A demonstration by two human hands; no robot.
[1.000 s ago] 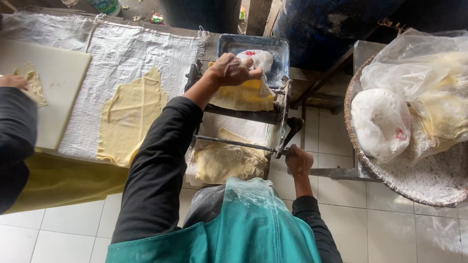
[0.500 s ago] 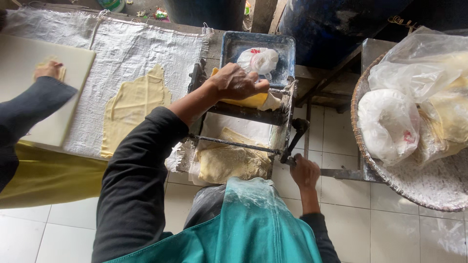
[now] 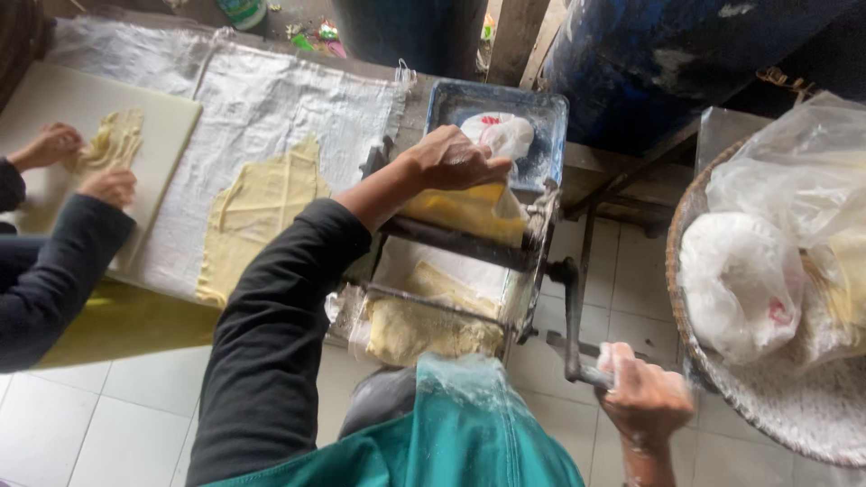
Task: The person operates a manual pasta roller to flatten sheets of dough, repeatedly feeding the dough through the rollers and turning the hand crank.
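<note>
L hand (image 3: 448, 160) on dough sheet (image 3: 469, 213), R hand (image 3: 646, 403) on crank (image 3: 575, 316)

A single head-worn camera supplies the only view. It looks steeply downward from above the person's chest, so the teal apron (image 3: 451, 433) fills the bottom edge of the frame. The view faces forward over a hand-cranked dough roller (image 3: 469, 271), which sits near centre at close range. The left hand (image 3: 451, 160) lies on top of the roller; the right hand (image 3: 645, 401) appears at the lower right, near the frame edge. The frame extends left to a white cloth-covered table (image 3: 271, 99) and right to a woven basket (image 3: 767, 415). With only one view, no overlap applies.
</note>
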